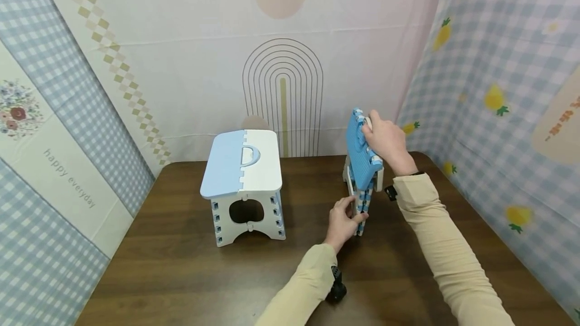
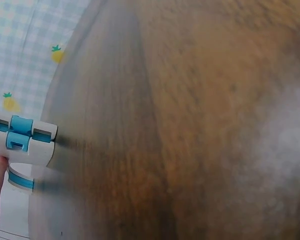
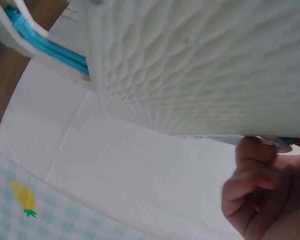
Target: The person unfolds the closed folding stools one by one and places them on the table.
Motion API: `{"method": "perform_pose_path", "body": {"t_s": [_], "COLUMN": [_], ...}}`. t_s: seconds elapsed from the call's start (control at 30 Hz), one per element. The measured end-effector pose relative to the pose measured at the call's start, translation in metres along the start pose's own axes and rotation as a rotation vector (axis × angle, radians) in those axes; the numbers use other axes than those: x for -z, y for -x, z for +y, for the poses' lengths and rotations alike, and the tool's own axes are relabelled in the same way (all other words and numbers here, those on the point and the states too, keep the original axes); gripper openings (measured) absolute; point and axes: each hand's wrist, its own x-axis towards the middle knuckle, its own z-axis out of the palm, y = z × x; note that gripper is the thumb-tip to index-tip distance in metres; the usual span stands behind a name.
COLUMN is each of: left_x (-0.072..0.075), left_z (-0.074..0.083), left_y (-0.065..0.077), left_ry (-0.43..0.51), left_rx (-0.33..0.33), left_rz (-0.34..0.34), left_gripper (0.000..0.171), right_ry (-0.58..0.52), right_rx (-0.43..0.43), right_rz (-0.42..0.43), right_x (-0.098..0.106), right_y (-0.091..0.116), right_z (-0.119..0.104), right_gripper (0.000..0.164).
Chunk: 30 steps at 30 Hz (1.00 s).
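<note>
A partly folded blue-and-white folding stool stands on the right side of the table, its seat folded into a steep, narrow shape. At its top edge my right hand grips the seat by the handle area; in the right wrist view that hand's fingers curl beside the white textured seat half. Lower down, my left hand holds the leg panel between thumb and fingers. The left wrist view catches just one finger against the white-and-blue hinged leg.
Left of the hands, a pale blue-and-white folding stool stands unfolded on the brown wooden table. Patterned cloth hangs behind the table, and checked cloth hangs along its right side.
</note>
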Motion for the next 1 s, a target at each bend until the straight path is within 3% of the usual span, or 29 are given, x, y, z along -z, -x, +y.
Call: {"method": "perform_pose_path", "body": {"t_s": [0.13, 0.3, 0.4, 0.5, 0.63, 0.77, 0.87, 1.0], "left_x": [-0.004, -0.006, -0.005, -0.001, 0.002, 0.004, 0.004, 0.0], "left_z": [-0.001, -0.002, -0.001, -0.002, -0.002, -0.003, -0.003, -0.005], "left_y": [0.001, 0.003, 0.002, 0.0, -0.003, -0.003, -0.002, -0.001], "left_ry": [0.02, 0.022, -0.009, -0.043, -0.069, -0.058, -0.057, -0.059], "left_rx": [0.014, 0.012, -0.007, -0.032, -0.056, -0.07, -0.092, -0.102], "left_rz": [-0.009, -0.017, -0.011, -0.003, 0.008, 0.013, 0.018, 0.019], "left_gripper": [0.05, 0.049, 0.047, 0.046, 0.046, 0.047, 0.047, 0.046], "right_ry": [-0.074, -0.267, -0.348, -0.362, -0.337, -0.492, -0.632, -0.706], "right_rx": [0.021, 0.014, -0.022, -0.076, -0.078, -0.031, -0.041, -0.119], "right_rz": [-0.012, 0.003, 0.065, 0.082, -0.104, -0.32, -0.354, -0.286], "right_x": [0.005, 0.007, 0.003, -0.008, -0.033, -0.065, -0.084, -0.099], "right_y": [0.006, 0.025, 0.044, 0.066, 0.094, 0.113, 0.122, 0.128], "right_z": [0.003, 0.014, 0.024, 0.037, 0.054, 0.06, 0.058, 0.053], "right_gripper": [0.04, 0.06, 0.058, 0.05, 0.045, 0.058, 0.066, 0.063]}}
